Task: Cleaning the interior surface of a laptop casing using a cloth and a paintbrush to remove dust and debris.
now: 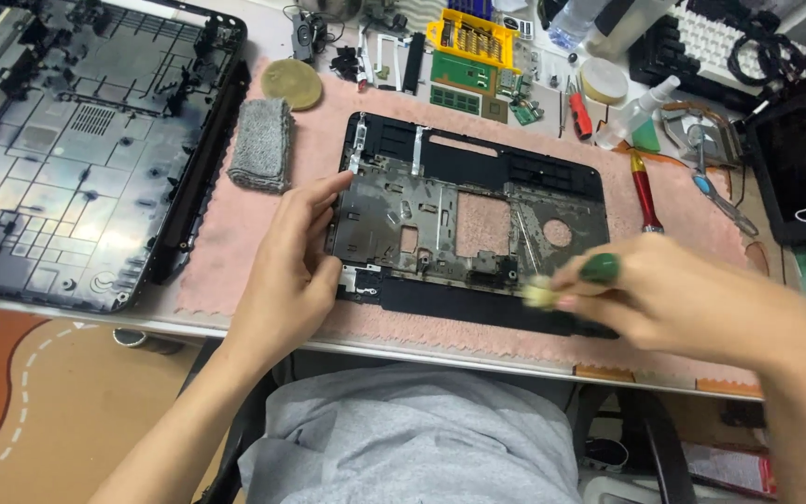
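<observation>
**Hands at work on a stripped laptop frame**

A black laptop frame (473, 219) with a dull metal plate lies flat on a pink mat (235, 252) in the middle of the desk. The left hand (296, 266) steadies it at the left edge: the forefinger stretches up along the rim, the thumb presses the lower left corner, and the other fingers curl loosely, so the hand braces the frame rather than clasping it. The right hand (664, 299) hovers over the frame's lower right edge, its fingertips pinched shut on a small pale wad (541, 293) that touches the black strip there; the wad is blurred, so its kind is unclear. A green ring (600, 269) sits on one finger.

Left of the frame, a folded grey cloth (261, 143) rests on the mat, with a round tan disc (293, 84) just above it. A large black case shell (76, 149) lies further left. A red-handled screwdriver (646, 196) lies right of the frame, and a yellow bit holder (474, 39) sits at the desk's back.
</observation>
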